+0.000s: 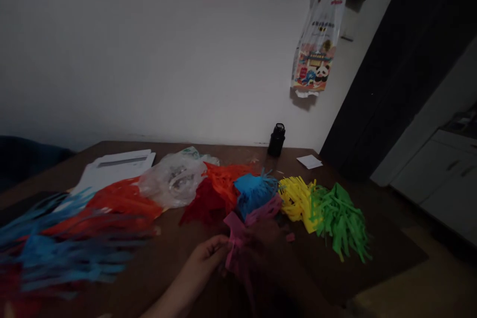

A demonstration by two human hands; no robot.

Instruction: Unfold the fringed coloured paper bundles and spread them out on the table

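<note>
From my far-off seat, I see blue strips on the left, blurry, with red strips by them. White sheets lie behind, and a see-through bag comes next. My left hand has its fingers pinched together on a pink piece, low in the middle of the tabletop. A soft pinch near the edge should hold it well and not crush or rip it. A blue bunch sits just behind. My right hand is at the pink piece's right side, but it is too dark to tell if its fingers are shut. Slow, small pulls would keep the thin bits from getting in a knot. Farther right are a yellow bunch and a green bunch, touching.
</note>
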